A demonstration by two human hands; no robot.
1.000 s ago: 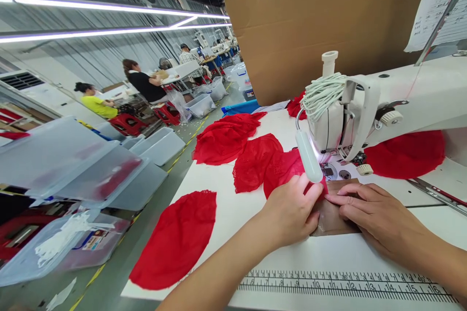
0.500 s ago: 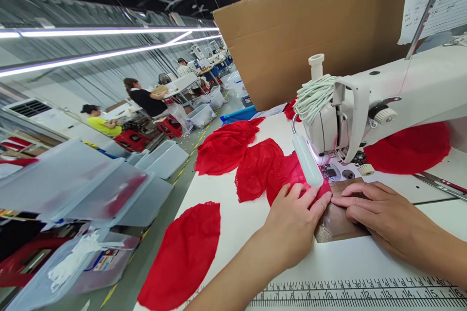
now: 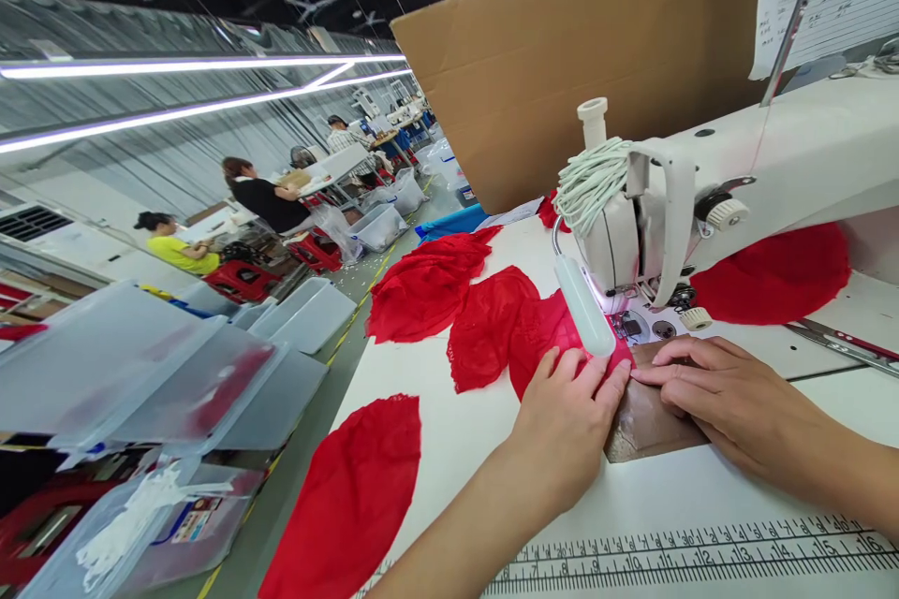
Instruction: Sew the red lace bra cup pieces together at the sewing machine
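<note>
The white sewing machine (image 3: 611, 234) stands at the right, its needle area lit. Red lace fabric (image 3: 554, 328) lies by the needle, partly hidden behind a pale lamp tube (image 3: 584, 307) and my fingers. My left hand (image 3: 568, 421) rests palm down on this fabric, fingers spread and pressing it to the table. Just right of it, my right hand (image 3: 716, 393) lies with fingers stretched out, its index fingertip at the fabric's edge near my left index finger. Under the right hand is a brownish flat plate (image 3: 650, 426).
Several red fabric pieces (image 3: 358, 487) lie on the white table (image 3: 435, 449). Scissors (image 3: 843, 346) rest at the right, and a printed ruler (image 3: 674, 557) runs along the front. Cardboard (image 3: 576, 56) stands behind. Plastic bins (image 3: 302, 318) and seated people are at the left.
The camera view has turned slightly, so the surroundings sit further left. Both hands' fingertips have edged slightly toward the needle, still on the fabric and plate.
</note>
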